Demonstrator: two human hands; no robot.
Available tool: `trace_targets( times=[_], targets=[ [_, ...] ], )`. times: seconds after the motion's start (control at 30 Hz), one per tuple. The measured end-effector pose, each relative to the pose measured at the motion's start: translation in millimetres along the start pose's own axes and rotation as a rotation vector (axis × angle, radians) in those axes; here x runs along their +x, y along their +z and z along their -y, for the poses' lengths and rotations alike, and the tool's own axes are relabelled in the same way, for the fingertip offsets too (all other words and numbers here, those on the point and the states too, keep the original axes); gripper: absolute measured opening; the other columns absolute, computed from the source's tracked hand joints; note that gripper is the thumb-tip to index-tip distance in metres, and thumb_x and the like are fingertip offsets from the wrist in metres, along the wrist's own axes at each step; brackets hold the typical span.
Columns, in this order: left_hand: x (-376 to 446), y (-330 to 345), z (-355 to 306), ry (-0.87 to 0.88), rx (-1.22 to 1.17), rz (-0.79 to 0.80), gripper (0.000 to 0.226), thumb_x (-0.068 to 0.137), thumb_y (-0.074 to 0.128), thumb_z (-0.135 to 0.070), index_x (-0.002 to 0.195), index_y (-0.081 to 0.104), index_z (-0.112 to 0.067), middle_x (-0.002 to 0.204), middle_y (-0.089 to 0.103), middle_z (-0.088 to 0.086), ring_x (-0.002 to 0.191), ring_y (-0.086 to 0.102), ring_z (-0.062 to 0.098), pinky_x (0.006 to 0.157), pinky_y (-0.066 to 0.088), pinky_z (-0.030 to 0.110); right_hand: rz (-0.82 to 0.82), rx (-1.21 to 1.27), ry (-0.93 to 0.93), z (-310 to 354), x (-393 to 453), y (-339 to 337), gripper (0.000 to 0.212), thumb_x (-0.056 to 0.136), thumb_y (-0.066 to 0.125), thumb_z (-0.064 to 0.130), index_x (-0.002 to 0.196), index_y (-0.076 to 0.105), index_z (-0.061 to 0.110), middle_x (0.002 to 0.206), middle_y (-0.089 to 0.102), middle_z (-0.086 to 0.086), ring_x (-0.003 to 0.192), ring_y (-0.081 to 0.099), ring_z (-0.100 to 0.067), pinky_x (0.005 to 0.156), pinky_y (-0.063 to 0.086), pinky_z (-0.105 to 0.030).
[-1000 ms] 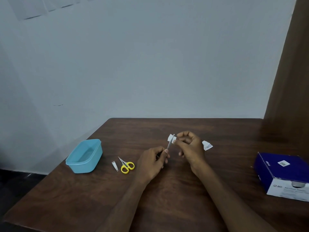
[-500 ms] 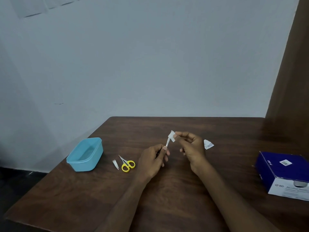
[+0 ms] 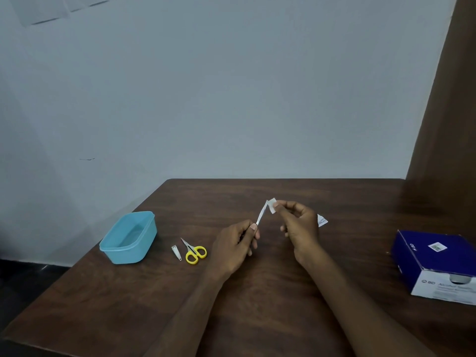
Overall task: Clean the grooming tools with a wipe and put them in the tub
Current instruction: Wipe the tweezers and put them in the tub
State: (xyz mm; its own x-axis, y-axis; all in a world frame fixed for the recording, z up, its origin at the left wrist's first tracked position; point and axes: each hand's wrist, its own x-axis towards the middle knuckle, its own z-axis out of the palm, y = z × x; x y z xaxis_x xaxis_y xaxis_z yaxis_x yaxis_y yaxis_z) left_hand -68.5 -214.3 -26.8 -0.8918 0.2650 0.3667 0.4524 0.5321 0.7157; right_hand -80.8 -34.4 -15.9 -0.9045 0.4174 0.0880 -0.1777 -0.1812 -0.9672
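My left hand [image 3: 235, 240] grips the lower end of a thin silver tool [image 3: 262, 214], which points up and to the right above the table. My right hand [image 3: 298, 226] pinches a small white wipe [image 3: 272, 205] against the tool's upper tip. A light blue tub [image 3: 128, 237] stands open at the table's left edge. Small yellow-handled scissors [image 3: 193, 250] and a silver nail clipper [image 3: 176, 252] lie side by side on the table between the tub and my left hand.
A torn white wipe sachet [image 3: 322, 220] lies just behind my right hand. A dark blue box of alcohol swabs [image 3: 435, 264] sits at the right. The brown wooden table [image 3: 257, 305] meets a pale wall at the back and a brown panel on the right.
The wipe in my right hand has slid up the tool from its middle to its tip. My left hand has held the tool nearly still.
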Motion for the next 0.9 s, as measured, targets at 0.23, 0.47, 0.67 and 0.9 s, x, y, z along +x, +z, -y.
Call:
trace_targets(
  times=[0.23,0.47,0.67,0.9],
  targets=[
    [-1.1,-1.5,-1.7,0.003,0.014,0.004,0.036,0.113,0.048,-0.040,0.082,0.062,-0.028,0.072,0.071,-0.008,0.059,0.067,0.012,0.070,0.058,0.045,-0.045,0.078,-0.073,5.0,-1.4,5.2,0.002,0.094,0.080,0.018,0.094,0.078,0.018,0.090,0.079,-0.001,0.051,0.049,-0.011,0.042,0.039,-0.017],
    [-1.3,-0.7,-1.5,0.009,0.041,0.022,0.034,0.112,0.048,-0.041,0.085,0.063,-0.026,0.072,0.071,-0.010,0.060,0.068,0.013,0.071,0.058,0.046,0.086,-0.053,-0.063,-0.6,-1.8,2.0,0.006,0.095,0.079,0.015,0.096,0.074,0.015,0.088,0.078,-0.003,0.049,0.054,0.002,0.042,0.038,-0.015],
    [-0.3,1.0,-1.1,0.008,0.079,0.013,0.032,0.111,0.049,-0.041,0.085,0.063,-0.030,0.072,0.071,-0.012,0.059,0.067,0.009,0.072,0.059,0.044,0.045,-0.107,-0.113,2.9,5.0,-2.9,0.005,0.093,0.082,0.022,0.096,0.078,0.020,0.091,0.081,0.002,0.065,0.065,-0.004,0.048,0.048,-0.021],
    [-1.2,-0.1,-2.1,-0.004,0.045,0.005,0.035,0.112,0.046,-0.043,0.083,0.062,-0.029,0.073,0.071,-0.010,0.059,0.068,0.011,0.072,0.058,0.044,-0.107,-0.157,-0.136,3.8,7.6,-8.3,0.004,0.094,0.081,0.024,0.090,0.078,0.023,0.087,0.079,0.004,0.047,0.057,-0.001,0.045,0.045,-0.021]
  ],
)
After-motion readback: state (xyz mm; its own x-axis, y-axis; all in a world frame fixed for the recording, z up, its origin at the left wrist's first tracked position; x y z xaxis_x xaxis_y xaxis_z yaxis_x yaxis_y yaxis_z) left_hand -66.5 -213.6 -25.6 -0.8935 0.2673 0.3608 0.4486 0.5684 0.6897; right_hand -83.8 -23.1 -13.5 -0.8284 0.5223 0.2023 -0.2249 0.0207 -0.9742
